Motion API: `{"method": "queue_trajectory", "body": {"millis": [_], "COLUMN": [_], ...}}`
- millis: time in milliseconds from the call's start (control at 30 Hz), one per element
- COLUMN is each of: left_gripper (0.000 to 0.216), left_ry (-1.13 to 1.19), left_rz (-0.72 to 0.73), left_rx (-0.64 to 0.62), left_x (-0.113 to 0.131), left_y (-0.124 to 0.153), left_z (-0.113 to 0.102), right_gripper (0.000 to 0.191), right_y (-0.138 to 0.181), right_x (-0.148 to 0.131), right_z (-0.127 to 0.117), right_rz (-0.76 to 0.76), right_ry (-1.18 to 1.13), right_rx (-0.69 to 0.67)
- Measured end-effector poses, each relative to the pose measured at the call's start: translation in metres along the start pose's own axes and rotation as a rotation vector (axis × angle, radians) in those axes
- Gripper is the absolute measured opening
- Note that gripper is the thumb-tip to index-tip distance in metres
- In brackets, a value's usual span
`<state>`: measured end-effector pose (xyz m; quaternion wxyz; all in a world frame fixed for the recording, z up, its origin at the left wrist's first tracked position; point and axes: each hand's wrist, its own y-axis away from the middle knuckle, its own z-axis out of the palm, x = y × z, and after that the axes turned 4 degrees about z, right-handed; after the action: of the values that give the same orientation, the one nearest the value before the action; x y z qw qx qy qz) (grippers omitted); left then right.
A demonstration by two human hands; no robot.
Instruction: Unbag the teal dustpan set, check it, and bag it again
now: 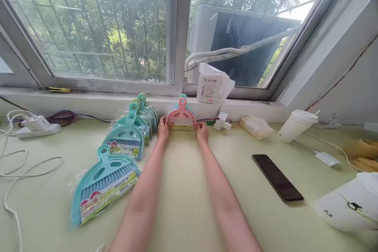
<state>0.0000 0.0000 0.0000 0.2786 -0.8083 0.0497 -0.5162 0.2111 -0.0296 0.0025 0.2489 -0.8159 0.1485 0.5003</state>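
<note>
The left hand (163, 130) and right hand (202, 132) grip opposite edges of a wrapped pink dustpan (182, 115), standing near the far edge of the surface (183, 189), presumably to steady it upright.

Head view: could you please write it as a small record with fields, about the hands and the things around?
Left hand: on the left edge of the pink dustpan
Right hand: on its right edge
Left side: row of wrapped dustpans, mostly teal
Right side: dark phone, two white cups
Sill: screwdriver at left, white packet right of centre
Table: pale green
</note>
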Motion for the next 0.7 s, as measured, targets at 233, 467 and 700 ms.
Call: {"method": "queue_trajectory", "body": {"millis": [233,467,700], "left_gripper": [0.062,0.046,0.039], "left_ry": [-0.1,-0.173,-0.531], "left_rz": [0.034,0.161,0.117], "left_rx": [0.127,0.163,0.079], "left_x": [0.007,0.046,0.104], "left_y": [0.01,0.067,0.178], "left_z": [0.005,-0.021,-0.073], "right_gripper": [0.039,0.025,0.028], "right_y": [0.008,0.066,0.136], "right_x": [0.007,0.019,0.013], "right_z": [-0.011,-0.051,-0.096], "right_rz": [0.16,0.052,-0.003], "right_ry": [-0.046,-0.053,-0.058], "right_rx": [0.203,0.001,-0.188]}}
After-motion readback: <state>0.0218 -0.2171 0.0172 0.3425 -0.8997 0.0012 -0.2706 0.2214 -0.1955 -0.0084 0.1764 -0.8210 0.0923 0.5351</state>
